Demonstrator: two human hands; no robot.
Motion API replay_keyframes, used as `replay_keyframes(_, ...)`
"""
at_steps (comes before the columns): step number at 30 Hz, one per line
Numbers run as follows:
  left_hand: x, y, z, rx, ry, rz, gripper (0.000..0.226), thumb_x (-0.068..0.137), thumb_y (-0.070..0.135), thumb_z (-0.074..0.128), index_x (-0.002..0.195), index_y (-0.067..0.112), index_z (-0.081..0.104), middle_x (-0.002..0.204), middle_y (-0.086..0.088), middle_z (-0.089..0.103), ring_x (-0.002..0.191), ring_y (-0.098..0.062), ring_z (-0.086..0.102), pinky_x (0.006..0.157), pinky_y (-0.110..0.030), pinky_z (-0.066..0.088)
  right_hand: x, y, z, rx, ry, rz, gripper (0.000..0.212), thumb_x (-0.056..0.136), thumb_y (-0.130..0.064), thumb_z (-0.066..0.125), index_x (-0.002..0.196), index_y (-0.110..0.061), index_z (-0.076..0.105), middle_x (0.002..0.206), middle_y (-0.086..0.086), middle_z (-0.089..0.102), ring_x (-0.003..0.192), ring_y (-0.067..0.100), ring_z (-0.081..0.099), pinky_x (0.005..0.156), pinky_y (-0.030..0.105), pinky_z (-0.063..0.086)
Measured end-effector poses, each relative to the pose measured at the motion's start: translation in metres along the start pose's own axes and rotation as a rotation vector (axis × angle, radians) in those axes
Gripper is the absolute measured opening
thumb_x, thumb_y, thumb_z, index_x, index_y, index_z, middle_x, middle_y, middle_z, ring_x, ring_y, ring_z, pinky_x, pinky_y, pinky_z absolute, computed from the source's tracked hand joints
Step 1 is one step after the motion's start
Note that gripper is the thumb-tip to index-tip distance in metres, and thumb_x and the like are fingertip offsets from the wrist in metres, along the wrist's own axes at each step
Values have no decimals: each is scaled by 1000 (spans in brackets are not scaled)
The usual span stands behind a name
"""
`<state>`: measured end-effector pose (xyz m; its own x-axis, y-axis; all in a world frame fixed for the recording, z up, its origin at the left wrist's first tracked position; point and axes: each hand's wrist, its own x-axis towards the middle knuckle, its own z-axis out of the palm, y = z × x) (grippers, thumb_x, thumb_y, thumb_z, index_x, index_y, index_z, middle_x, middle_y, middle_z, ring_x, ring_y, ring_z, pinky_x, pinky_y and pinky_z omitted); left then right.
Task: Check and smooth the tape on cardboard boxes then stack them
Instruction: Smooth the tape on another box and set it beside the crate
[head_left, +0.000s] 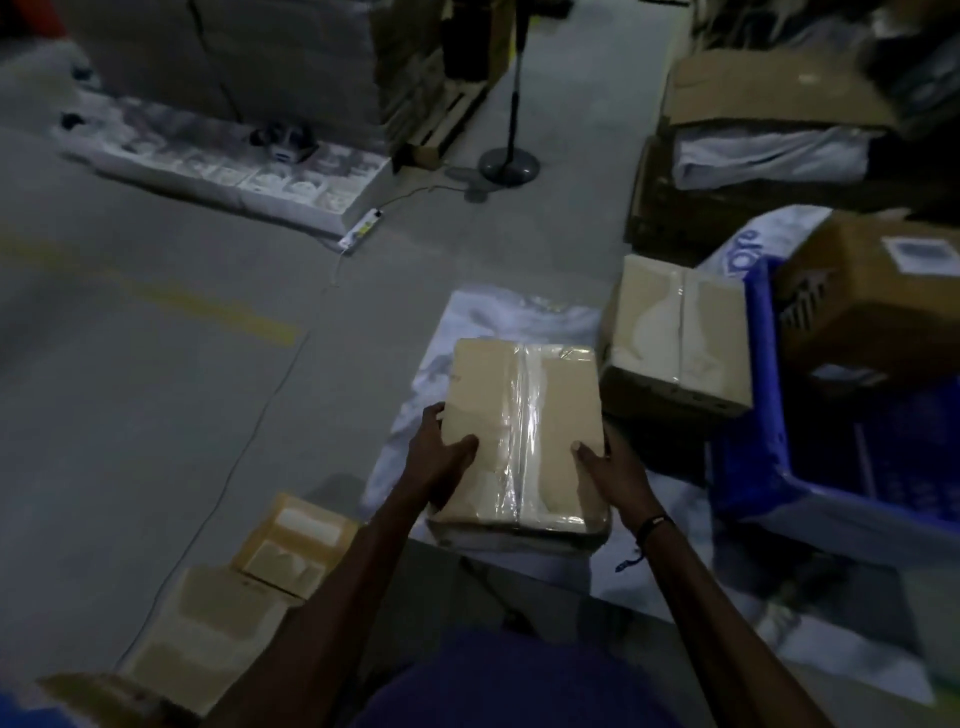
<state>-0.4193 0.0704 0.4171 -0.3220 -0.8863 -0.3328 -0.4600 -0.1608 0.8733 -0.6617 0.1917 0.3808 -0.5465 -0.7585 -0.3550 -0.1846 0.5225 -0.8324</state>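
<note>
2 bare hands are clamped on a tan rectangular cardboard box (522, 434) sealed with a strip of clear glossy tape (527, 436) running down the middle seam. That tape is pretty wrinkly and catches the light, so it looks crinkled rather than flat. The left hand (441, 457) wraps the box's left edge, thumb lying across the top face and fingers curled around the side. The right hand (608, 467) does the same on the right edge, thumb on top near the corner, the other fingers hidden behind the side. There's a dark band (653, 526) on the right wrist.

The box sits over a crumpled white plastic sheet (498, 332) spread on the smooth grey concrete floor (156, 364); can't tell if it's resting on it or lifted a bit.

Just to the right is a second tan taped cardboard box (675, 338), tilted, leaning near a blue plastic crate (779, 493). A bigger brown cardboard carton with a white label (872, 291) sits on top of that crate's far side. Bottom left, a few flat tan taped boxes (249, 582) lie next to each other on the floor. Further back there's a round grey fan base with a thin pole (509, 161) and a white power strip (361, 228) with a thin cable trailing off. Whole scene is dim and a bit blurry.
</note>
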Motion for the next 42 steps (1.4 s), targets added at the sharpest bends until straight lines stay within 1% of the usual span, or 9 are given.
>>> replay_keyframes(2, 4, 1, 18, 55, -1, 11, 77, 68, 37, 71, 138, 16, 46, 119, 6, 57, 111, -17, 57, 79, -22, 44, -6, 17, -13, 19, 22, 44, 66, 82, -54, 66, 143, -30, 53, 128, -4, 67, 113, 19, 64, 103, 48, 52)
replay_keyframes(8, 2, -8, 43, 140, -35, -12, 76, 74, 31, 81, 135, 11, 41, 125, -9, 61, 109, -22, 58, 84, -30, 45, -29, 33, -22, 8, 26, 97, 58, 95, -34, 68, 148, -31, 45, 133, -2, 64, 117, 22, 62, 104, 43, 51)
replay_keyframes(13, 8, -19, 39, 157, -63, 37, 88, 63, 57, 74, 133, 16, 40, 125, -5, 61, 115, -23, 60, 91, -42, 54, -40, 29, -20, -5, 45, 74, 55, 99, -29, 65, 150, -25, 44, 135, -4, 59, 121, 20, 56, 107, 44, 47)
replay_keyframes(22, 30, -43, 30, 201, -216, 88, 86, 70, 58, 81, 137, 25, 38, 129, -2, 61, 117, -21, 62, 92, -53, 58, -52, 30, -4, -60, 144, 141, 53, 101, -31, 61, 150, -23, 42, 142, 5, 58, 123, 27, 58, 104, 39, 47)
replay_keyframes(24, 29, -41, 28, 323, -186, 165, 92, 71, 66, 77, 143, 23, 38, 136, -5, 55, 123, -25, 56, 100, -53, 52, -55, 30, 8, -212, 272, 68, 57, 97, -29, 63, 150, -20, 42, 142, 8, 56, 125, 28, 56, 103, 42, 48)
replay_keyframes(26, 20, -25, 30, 535, -117, 340, 93, 77, 56, 77, 151, 18, 34, 149, -12, 43, 135, -30, 40, 110, -48, 39, -56, 25, 21, -464, 381, -78, 63, 93, -29, 65, 150, -23, 40, 146, 6, 51, 127, 26, 53, 101, 46, 49)
replay_keyframes(29, 12, -1, 42, 742, -178, 559, 85, 83, 45, 78, 154, 21, 38, 159, -12, 35, 145, -31, 31, 115, -48, 32, -55, 5, 38, -546, 278, -260, 54, 99, -29, 60, 150, -25, 45, 154, 7, 46, 134, 27, 48, 104, 48, 46)
replay_keyframes(33, 12, 3, 62, 1008, -387, 546, 77, 89, 47, 71, 153, 26, 36, 166, -11, 23, 152, -35, 19, 117, -56, 30, -53, -10, 53, -733, 153, -194, 56, 98, -30, 60, 152, -29, 44, 161, 4, 37, 143, 29, 34, 105, 48, 40)
replay_keyframes(42, -1, -11, 50, 989, -400, 559, 65, 97, 45, 61, 154, 28, 36, 169, -10, 17, 155, -35, 14, 118, -58, 27, -62, 3, 44, -758, 83, -238, 54, 101, -34, 58, 152, -22, 45, 162, 5, 35, 148, 28, 32, 110, 47, 36)
